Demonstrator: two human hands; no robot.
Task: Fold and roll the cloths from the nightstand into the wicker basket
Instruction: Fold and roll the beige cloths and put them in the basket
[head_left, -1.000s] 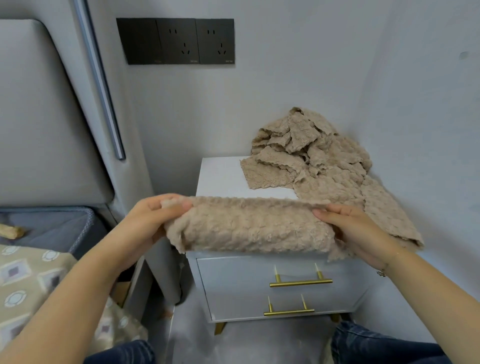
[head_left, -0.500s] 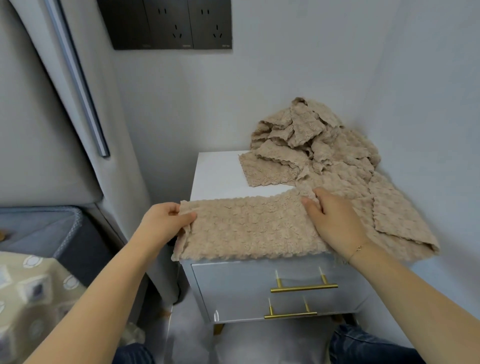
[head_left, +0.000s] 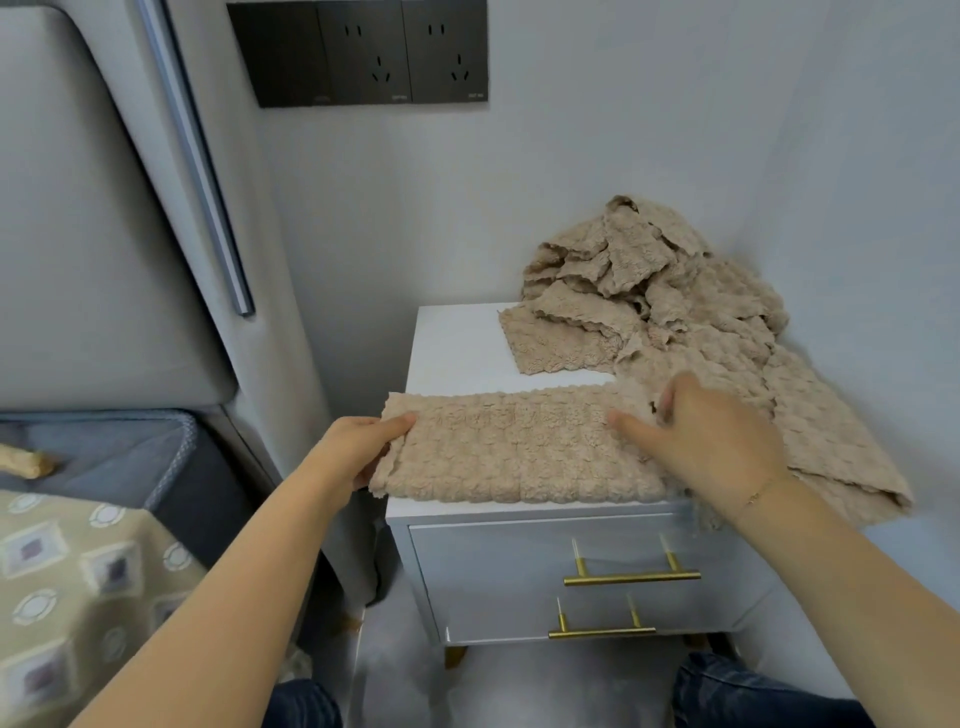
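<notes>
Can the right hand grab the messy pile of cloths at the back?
Probably yes. The right hand rests open on the folded cloth, just in front of the pile on the nightstand. Nothing stands between them, so a short forward reach should get there.

A folded cloth (head_left: 519, 447) is lying along the front edge of the nightstand (head_left: 457, 343). Behind it and to the right, a pile of cloths (head_left: 691, 312) is sitting against the wall corner. A bed (head_left: 93, 519) is standing left.

A folded beige textured cloth (head_left: 519, 452) lies along the white nightstand (head_left: 457, 348) front edge. The left hand (head_left: 358, 452) pinches its left end; the right hand (head_left: 711, 441) lies flat on its right end.
</notes>
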